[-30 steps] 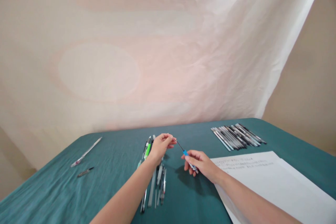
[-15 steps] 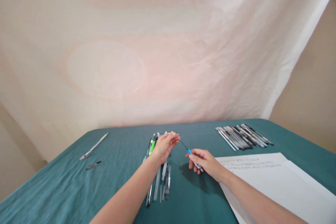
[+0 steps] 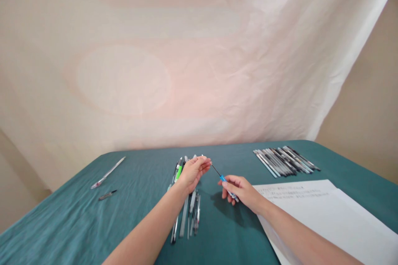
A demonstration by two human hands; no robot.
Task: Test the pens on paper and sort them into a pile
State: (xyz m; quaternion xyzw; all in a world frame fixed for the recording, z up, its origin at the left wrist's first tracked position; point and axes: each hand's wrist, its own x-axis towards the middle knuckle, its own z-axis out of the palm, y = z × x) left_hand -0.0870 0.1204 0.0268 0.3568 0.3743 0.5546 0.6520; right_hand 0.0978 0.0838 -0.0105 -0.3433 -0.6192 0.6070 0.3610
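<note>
Over the table, my left hand (image 3: 195, 172) is closed in a pinch on a thin dark pen refill (image 3: 215, 169). A pale end of it shows just past my fingertips. Its other end meets the blue end of a pen barrel (image 3: 230, 191), which my right hand (image 3: 241, 190) grips with closed fingers. Whether the refill sits inside the barrel or only touches it, I cannot tell. Under my left hand and wrist lies a loose bunch of pens (image 3: 184, 219), partly hidden. Among them is a bright green pen (image 3: 178, 172).
A row of several pens (image 3: 284, 161) lies at the back right. White paper sheets (image 3: 314, 215) with handwriting are under my right forearm. On the left of the green tablecloth (image 3: 137, 198) are a long clear-wrapped item (image 3: 108, 172) and a short dark pen piece (image 3: 107, 195).
The whole view has shifted slightly, so everything appears a little further left. Both hands keep the same hold, with the refill and the barrel in nearly the same position relative to each other.
</note>
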